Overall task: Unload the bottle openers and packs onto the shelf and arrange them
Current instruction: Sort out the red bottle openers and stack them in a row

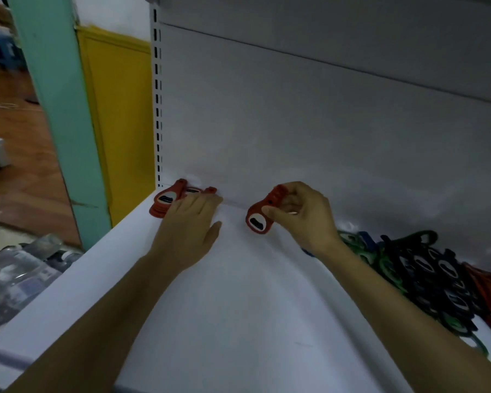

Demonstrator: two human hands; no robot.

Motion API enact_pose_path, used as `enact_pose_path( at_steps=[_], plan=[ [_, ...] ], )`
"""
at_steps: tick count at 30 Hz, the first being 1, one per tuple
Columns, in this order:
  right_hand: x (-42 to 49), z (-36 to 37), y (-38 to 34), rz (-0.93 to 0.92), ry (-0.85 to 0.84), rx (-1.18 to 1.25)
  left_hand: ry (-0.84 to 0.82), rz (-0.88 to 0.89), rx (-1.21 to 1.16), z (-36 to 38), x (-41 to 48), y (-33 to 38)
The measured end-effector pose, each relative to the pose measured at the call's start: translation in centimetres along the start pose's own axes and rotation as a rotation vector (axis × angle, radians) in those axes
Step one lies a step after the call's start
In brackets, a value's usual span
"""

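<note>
A small stack of red bottle openers (165, 201) lies in the back left corner of the white shelf (238, 307). My left hand (189, 231) lies flat on the shelf with straight fingers touching that stack. My right hand (298, 214) pinches a single red bottle opener (260, 218) just above the shelf, to the right of the stack. A heap of black, green, blue and red bottle openers (425, 276) sits along the shelf's right side.
The shelf's white back panel (295, 123) rises right behind the openers, with a slotted upright (157, 95) at its left edge. Left of the shelf stand a teal post (57, 109) and a yellow panel (119, 114). Wrapped packs of bottles (20, 273) lie below left.
</note>
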State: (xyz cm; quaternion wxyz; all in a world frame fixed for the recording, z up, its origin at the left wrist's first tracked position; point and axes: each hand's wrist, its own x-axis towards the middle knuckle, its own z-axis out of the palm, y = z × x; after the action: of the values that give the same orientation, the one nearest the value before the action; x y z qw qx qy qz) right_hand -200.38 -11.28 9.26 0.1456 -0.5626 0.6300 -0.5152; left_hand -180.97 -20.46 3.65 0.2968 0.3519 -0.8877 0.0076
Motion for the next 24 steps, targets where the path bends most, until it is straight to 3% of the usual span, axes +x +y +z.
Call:
enact_pose_path(
  at_steps=[6, 11, 22, 24],
  plan=[
    [2.6, 5.8, 1.7, -0.376, -0.038, -0.433, -0.025, -0.043, 0.035, 1.0, 0.4, -1.7],
    [3.7, 8.1, 3.5, -0.5, -0.161, -0.628, 0.038, -0.06, 0.0, 1.7, 0.3, -1.9],
    [4.2, 7.7, 3.7, -0.35, -0.477, -0.408, 0.086, -0.051, 0.023, 1.9, 0.3, -1.6],
    [3.7, 7.7, 3.6, -0.301, -0.459, -0.358, 0.091, -0.056, 0.008, 1.8, 0.3, -1.6]
  ],
)
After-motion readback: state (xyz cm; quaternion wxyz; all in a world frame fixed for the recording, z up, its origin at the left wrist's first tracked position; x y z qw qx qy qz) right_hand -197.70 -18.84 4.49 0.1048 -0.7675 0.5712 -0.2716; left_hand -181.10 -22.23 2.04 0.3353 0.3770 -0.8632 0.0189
